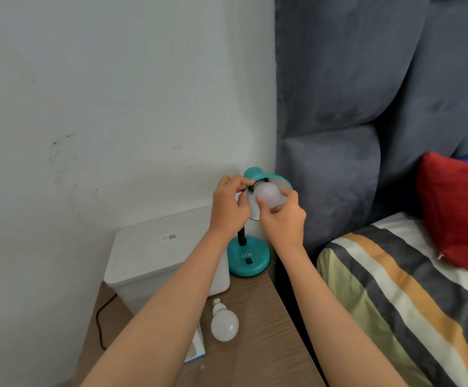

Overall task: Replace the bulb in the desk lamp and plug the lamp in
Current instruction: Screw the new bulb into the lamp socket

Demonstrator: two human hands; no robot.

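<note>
A teal desk lamp stands on the wooden bedside table [260,344] near the wall, its round base [251,259] marked ATN. Its shade [257,174] is tilted toward me. My left hand [228,206] grips the shade's left rim. My right hand [281,216] is closed around a white bulb [267,192] whose base sits at the socket inside the shade. A second white bulb [224,324] lies loose on the table, screw base pointing away from me. No plug or wall outlet shows.
A white plastic box [154,258] stands left of the lamp. A black cord [100,322] runs down beside it. A blue and white carton [196,349] lies partly under my left forearm. A bed with a striped blanket [394,297], a red pillow [456,210] and a grey padded headboard [352,107] borders the table's right side.
</note>
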